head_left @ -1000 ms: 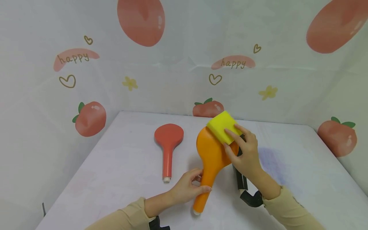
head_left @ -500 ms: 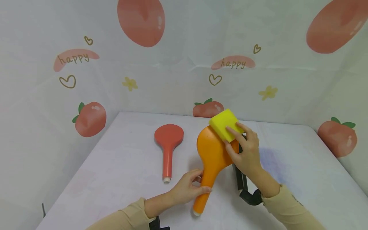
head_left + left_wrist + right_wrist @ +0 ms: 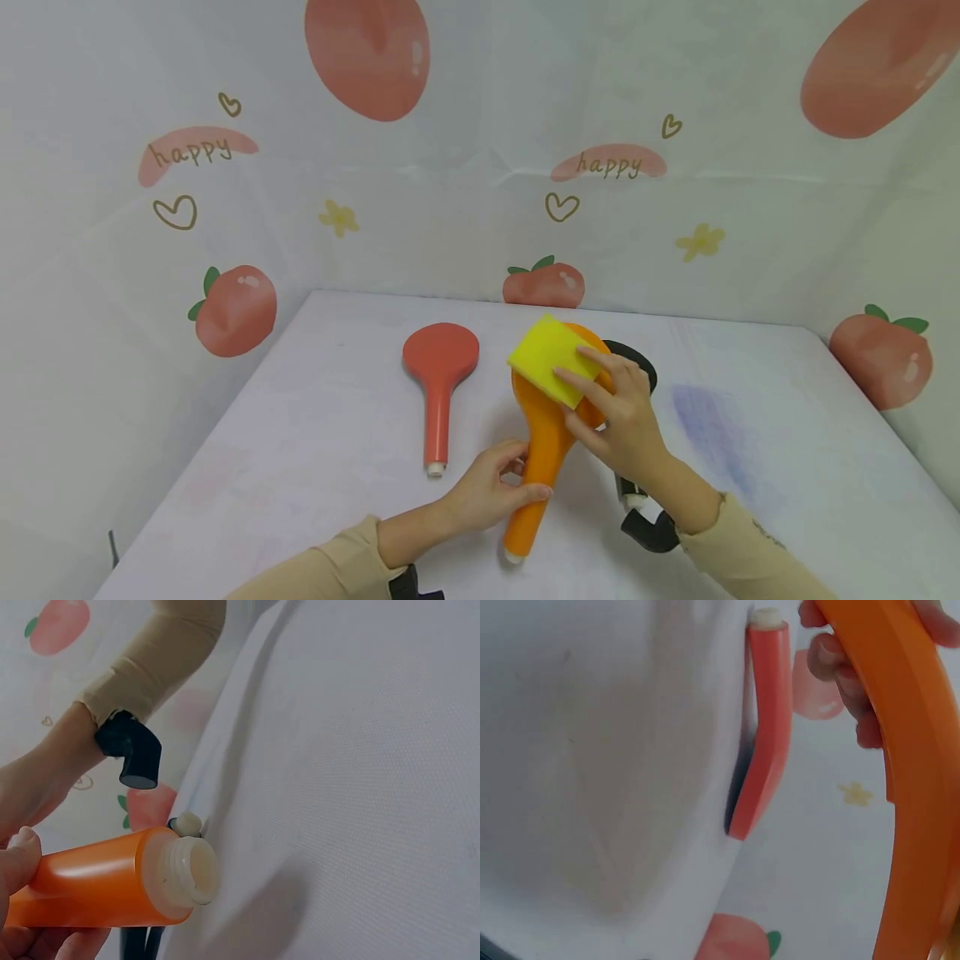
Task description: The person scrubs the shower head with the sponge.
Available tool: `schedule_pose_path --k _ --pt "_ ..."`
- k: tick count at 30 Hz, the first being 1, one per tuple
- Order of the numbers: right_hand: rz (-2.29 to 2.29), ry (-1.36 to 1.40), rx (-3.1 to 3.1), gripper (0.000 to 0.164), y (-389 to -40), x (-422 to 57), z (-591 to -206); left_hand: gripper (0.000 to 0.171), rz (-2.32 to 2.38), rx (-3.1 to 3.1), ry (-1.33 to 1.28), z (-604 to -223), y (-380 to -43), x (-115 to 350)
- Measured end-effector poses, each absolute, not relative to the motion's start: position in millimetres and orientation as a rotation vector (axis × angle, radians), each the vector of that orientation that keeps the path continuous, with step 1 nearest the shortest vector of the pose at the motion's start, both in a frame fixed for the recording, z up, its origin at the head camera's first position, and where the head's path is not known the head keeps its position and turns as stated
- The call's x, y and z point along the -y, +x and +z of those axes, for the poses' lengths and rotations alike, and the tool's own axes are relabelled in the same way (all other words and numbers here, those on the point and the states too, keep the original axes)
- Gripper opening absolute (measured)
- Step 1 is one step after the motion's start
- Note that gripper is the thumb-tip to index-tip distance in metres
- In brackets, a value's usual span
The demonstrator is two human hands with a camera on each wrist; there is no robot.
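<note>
An orange handheld shower head [image 3: 546,433] is held up over the table, its round head tilted away from me. My left hand [image 3: 487,490] grips its handle, thumb on the near side and fingers behind. In the left wrist view the handle [image 3: 90,881] ends in a whitish threaded connector [image 3: 196,871]. With spread fingers and thumb, my right hand [image 3: 621,412] holds a yellow sponge [image 3: 547,354] against the face of the round head, covering part of it. The right wrist view shows the orange handle [image 3: 911,727] but not the right hand.
A red shower head [image 3: 441,354] lies on the white table [image 3: 322,417], left of the orange one. Behind my right hand lies a black shower head [image 3: 637,362], partly hidden. A printed white backdrop [image 3: 450,200] rises at the table's back edge. Black camera mounts [image 3: 651,533] sit at the wrists.
My right hand has moved the sponge from the head's upper right, slightly up at first, then left and down across its face. The left hand and the orange shower head stay in place.
</note>
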State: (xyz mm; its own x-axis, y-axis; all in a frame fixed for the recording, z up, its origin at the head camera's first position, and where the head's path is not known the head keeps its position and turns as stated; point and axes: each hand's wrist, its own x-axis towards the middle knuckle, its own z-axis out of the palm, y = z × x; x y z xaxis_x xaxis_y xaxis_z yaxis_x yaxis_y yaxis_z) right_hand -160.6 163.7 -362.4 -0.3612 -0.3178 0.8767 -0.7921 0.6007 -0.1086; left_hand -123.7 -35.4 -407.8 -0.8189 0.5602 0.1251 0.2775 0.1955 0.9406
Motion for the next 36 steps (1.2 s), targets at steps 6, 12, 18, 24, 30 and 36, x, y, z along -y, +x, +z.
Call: schedule_pose_path --k 6,12,18,24,30,36 --pt "0.736 0.782 1.956 0.040 -164 -166 -364 0.032 1.662 -2.216 0.771 -407 -124 35" --pt "0.653 0.952 1.953 0.034 -156 -157 -371 0.033 1.697 -2.233 0.830 -409 -126 35" --pt "0.599 1.027 1.899 0.031 -152 -155 -372 0.033 1.714 -2.228 0.847 -409 -127 36" --pt "0.676 0.871 1.926 0.036 -157 -162 -368 0.030 1.662 -2.251 0.784 -409 -128 36" --pt "0.684 0.933 1.948 0.033 -151 -157 -373 0.031 1.682 -2.235 0.795 -409 -128 36" --pt "0.622 1.063 1.938 0.029 -143 -151 -381 0.038 1.714 -2.211 0.841 -410 -129 36"
